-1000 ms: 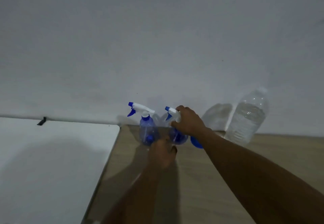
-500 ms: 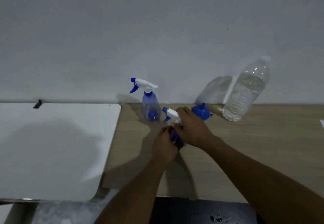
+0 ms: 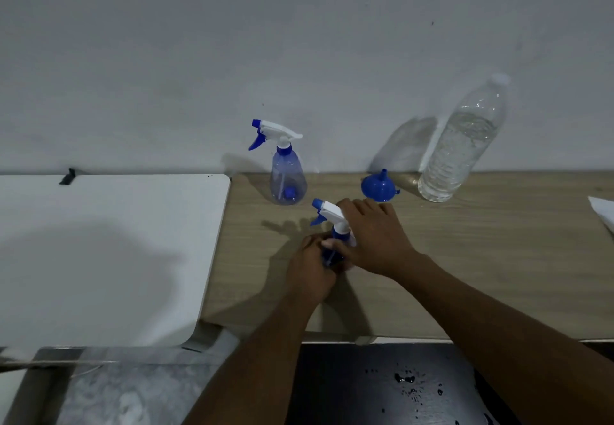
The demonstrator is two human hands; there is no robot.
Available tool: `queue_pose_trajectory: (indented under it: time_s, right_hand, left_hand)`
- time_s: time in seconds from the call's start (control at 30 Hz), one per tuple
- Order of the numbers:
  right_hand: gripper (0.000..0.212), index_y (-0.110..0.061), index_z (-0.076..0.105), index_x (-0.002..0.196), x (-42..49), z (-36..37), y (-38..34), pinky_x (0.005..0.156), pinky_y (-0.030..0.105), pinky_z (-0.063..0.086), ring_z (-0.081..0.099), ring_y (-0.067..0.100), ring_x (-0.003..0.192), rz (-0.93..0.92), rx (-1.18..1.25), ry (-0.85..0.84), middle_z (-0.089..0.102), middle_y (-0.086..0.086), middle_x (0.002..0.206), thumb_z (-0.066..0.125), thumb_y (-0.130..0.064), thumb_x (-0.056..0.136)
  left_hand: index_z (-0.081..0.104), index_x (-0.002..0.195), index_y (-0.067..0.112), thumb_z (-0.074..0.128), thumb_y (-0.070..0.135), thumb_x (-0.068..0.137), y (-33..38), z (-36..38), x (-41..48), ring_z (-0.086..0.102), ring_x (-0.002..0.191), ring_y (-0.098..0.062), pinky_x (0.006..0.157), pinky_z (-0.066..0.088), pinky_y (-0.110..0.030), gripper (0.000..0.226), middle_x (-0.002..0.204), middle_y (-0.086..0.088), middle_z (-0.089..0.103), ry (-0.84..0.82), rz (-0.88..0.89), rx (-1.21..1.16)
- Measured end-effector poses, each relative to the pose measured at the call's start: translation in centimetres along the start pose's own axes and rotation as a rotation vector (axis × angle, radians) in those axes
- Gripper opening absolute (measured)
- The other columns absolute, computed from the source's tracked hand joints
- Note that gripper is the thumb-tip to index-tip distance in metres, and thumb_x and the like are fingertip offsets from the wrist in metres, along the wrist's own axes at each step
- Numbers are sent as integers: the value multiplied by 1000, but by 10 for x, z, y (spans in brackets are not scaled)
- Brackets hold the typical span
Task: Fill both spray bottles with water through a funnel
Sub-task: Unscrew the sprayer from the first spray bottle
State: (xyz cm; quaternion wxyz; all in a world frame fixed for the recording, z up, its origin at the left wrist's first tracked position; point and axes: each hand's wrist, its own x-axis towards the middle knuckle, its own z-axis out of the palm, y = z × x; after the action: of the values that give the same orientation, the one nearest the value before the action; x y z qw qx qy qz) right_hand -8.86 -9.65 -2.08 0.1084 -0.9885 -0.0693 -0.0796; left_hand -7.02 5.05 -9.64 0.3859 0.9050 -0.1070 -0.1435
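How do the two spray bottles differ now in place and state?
The far spray bottle stands free and upright near the wall; the near spray bottle sits closer to the table edge. Nobody touches the far one; the left hand grips the near one's body and the right hand covers its white sprayer. Both share blue bodies, white heads and blue nozzles, heads on.

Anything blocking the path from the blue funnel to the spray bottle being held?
Nothing visible on the bare wood between the blue plastic funnel and the held blue spray bottle, but its white trigger head is still on, under the right hand.
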Motion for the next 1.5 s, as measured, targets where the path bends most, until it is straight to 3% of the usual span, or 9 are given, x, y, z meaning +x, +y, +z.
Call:
queue_pose_trajectory:
  time_s: [0.13,0.23,0.4,0.5,0.7,0.93,1.23,1.33,1.5]
  right_hand:
    - [52,-21,43,129,-3,0,1,91,38,39,51,19,103,41,215,-95,55,-2,117,69,-28,84]
    - [69,-25,40,136,-2,-4,7,90,37,38,47,15,107,27,243,-124,52,-7,120,74,-46,79]
    - [51,-22,44,130,5,-1,-4,83,43,53,59,23,94,91,452,-188,60,1,107,68,-14,86]
    - [48,-22,50,126,5,-9,2,84,43,56,64,23,96,163,701,-247,64,3,109,70,-15,83]
    - [25,-21,70,105,11,-11,-23,95,40,50,67,21,98,564,1224,-31,77,1,94,52,-38,102]
    - [25,-18,68,105,30,-62,-21,94,46,54,68,24,92,577,1401,140,76,5,92,55,-39,100]
    - [31,-9,66,103,15,-145,57,70,33,57,65,18,75,552,1222,329,67,11,86,55,-38,101]
    - [19,-20,64,87,12,-104,81,69,34,50,61,18,71,503,787,286,65,1,76,62,-38,94]
    - [29,-19,58,106,-22,2,96,84,41,46,63,27,91,288,-137,-100,70,5,97,51,-45,95]
  left_hand:
    - [54,129,26,74,35,81,-2,1,-1,58,110,-14,94,45,-29,52,121,5,59,-5,9,-27]
    - [54,128,26,73,34,83,-3,-1,0,58,110,-15,91,44,-26,50,123,3,59,6,39,5]
    - [51,134,26,77,30,81,-2,-1,-1,57,115,-17,91,40,-24,60,130,3,56,14,31,-29]
    - [54,132,26,77,27,79,-2,-3,-1,58,114,-17,96,46,-29,58,131,2,56,6,45,-47]
    - [47,135,30,79,41,79,0,-2,-3,56,117,-14,99,45,-32,66,132,6,56,2,34,-74]
    - [51,132,33,81,44,75,2,-3,-5,57,115,-16,95,43,-31,65,130,5,58,33,47,-81]
    - [59,122,29,83,37,73,4,7,-13,64,100,-14,86,51,-35,55,111,10,66,112,31,-150]
    - [58,122,30,84,38,73,8,8,-12,63,99,-13,85,51,-34,56,111,10,66,123,14,-156]
    - [59,121,29,85,37,71,10,16,-11,63,98,-13,86,50,-34,57,108,10,66,152,-21,-177]
